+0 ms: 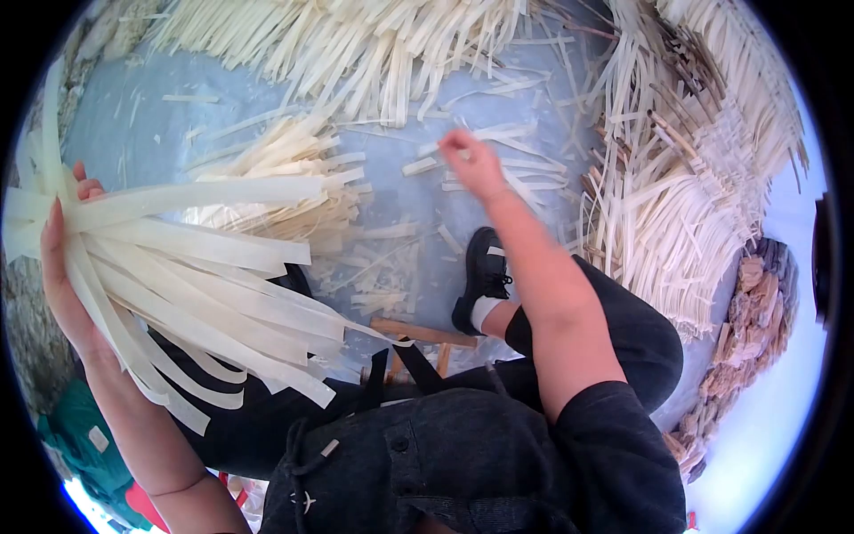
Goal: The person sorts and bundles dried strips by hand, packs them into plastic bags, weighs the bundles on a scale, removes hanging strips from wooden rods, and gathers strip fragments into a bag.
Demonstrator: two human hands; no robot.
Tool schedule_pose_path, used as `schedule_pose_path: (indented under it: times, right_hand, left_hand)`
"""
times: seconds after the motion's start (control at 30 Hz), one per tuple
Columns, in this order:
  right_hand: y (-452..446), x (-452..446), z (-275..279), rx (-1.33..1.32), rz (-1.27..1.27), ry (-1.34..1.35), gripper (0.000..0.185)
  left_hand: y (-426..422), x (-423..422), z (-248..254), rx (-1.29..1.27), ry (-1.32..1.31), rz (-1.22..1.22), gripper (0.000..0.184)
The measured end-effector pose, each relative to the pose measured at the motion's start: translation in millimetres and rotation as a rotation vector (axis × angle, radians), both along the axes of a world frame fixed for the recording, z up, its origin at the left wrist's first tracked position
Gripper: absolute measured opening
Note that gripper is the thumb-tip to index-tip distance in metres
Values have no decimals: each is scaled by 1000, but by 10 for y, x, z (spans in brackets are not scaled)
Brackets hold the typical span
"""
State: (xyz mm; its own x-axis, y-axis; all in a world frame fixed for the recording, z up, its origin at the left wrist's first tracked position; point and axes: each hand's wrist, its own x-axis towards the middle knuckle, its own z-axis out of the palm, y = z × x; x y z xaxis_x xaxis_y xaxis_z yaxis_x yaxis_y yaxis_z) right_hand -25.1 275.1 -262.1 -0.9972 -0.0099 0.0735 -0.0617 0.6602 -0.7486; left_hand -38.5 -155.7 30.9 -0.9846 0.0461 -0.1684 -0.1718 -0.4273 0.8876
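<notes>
Strips of pale, flat, ribbon-like material fill most of this view, seen from above by someone in dark clothes with knees spread. At the left edge of the frame, the left hand is closed around a thick bundle, clamping it near one end. The fingers wrap behind it, their tips showing at its upper edge, and the thumb lies along the near side. From that grip the long ends fan out toward the centre, drooping over the left forearm and the lap; shorter ends stick out to the far left.

Right of centre, in the upper half, the right hand is over loose strips scattered on a blue-grey sheet. Its fingers look bent, but the hand is blurred, so I cannot tell whether they are together or apart, or whether they hold anything.

Between the hands lies a pile, partly covered by the bundle. Small scraps lie below it, near a black shoe. A large heap spans the top of the frame, and another, the side heap, runs down the right.
</notes>
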Motion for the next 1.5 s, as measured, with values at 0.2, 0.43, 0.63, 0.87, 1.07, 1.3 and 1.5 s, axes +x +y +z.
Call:
schedule_pose_path:
  times: [0.2, 0.43, 0.63, 0.87, 1.07, 1.3, 1.5]
  right_hand:
    - [562, -462, 457, -767, -323, 113, 11]
    - [825, -30, -214, -963, -360, -65, 19]
    - [894, 722, -668, -216, -298, -348, 22]
    - [931, 506, -865, -512, -921, -383, 12]
    - [86, 163, -688, 191, -619, -442, 21]
    - [406, 211, -862, 498, -452, -359, 27]
    - [784, 70, -875, -296, -307, -722, 31]
  left_hand:
    - [-40, -15, -5, 43, -24, 14, 49]
    - [-29, -18, -9, -40, -30, 12, 50]
    - [-88, -47, -33, -44, -37, -21, 51]
    - [8, -63, -13, 63, -93, 7, 54]
    - [89, -72, 3, 3, -75, -12, 51]
    - [43, -92, -5, 6, -89, -14, 51]
    - [5, -107, -19, -41, -93, -13, 52]
